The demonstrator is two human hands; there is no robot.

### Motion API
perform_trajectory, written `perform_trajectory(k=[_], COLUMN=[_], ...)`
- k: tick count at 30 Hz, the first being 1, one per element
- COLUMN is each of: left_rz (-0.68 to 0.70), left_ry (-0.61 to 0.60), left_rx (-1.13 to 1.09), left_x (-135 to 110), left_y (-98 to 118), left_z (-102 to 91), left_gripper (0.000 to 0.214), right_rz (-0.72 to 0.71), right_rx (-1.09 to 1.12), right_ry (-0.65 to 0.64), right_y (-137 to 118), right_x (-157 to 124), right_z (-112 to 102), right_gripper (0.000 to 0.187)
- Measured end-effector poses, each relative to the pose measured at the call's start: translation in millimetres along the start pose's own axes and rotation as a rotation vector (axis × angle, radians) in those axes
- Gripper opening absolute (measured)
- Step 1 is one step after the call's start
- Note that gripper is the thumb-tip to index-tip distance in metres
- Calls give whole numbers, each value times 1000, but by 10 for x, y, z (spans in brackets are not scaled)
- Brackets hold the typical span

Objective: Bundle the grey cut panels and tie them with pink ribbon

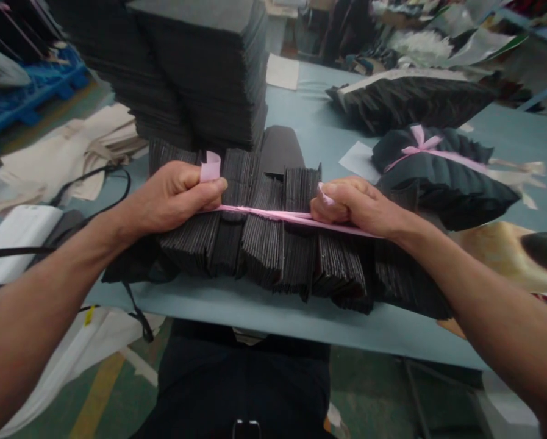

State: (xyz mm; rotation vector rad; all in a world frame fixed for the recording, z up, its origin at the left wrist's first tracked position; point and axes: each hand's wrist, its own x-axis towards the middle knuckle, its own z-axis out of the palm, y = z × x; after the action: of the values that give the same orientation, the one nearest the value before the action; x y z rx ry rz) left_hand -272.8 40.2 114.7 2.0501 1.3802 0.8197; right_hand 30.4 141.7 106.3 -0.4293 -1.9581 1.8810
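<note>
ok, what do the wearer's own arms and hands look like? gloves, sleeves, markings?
Left hand and right hand are ungloved. Left forearm and right forearm are bare, tapering towards the wrists, with no sleeves visible along them. No watch, wristband, attached cable or clear marking shows. Some fingers are hidden, so rings can't be ruled out.

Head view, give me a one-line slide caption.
Left hand and right hand grip a pink strip stretched across dark bundles on a table.

At upper left, a blue plastic pallet [28, 91]; nearer, heaped cream fabric strips [74, 149] and a white rectangular box [21, 235].
</note>
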Motion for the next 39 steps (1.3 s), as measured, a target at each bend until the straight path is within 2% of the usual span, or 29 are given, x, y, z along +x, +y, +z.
perform_trajectory(k=[8,16,19,22,28,35,39], left_rz=[-47,-44,-29,-21,-47,-40,-16], left_ry=[-19,-3,-9,13,-1,-7,59], left_rx=[-68,23,32,36,33,-5,-26], left_x=[-7,22,32,38,26,3,-3], left_y=[56,49,60,76,96,121,151], left_z=[-77,-80,-80,-82,-103,-158,-161], left_gripper=[46,43,43,45,46,46,46], right_rz=[-50,-74,-31,20,-19,14,-2], right_rx=[33,-98,-142,-93,58,67,86], right_ry=[-33,-42,-41,-52,-73,-77,-56], right_y=[-66,-115,-148,-144,-118,-182,-229], right_x=[-10,-89,-90,-70,-15,13,26], right_z=[-36,-78,-85,-89,-51,-31,-16], right_gripper=[58,54,56,58,58,58,57])
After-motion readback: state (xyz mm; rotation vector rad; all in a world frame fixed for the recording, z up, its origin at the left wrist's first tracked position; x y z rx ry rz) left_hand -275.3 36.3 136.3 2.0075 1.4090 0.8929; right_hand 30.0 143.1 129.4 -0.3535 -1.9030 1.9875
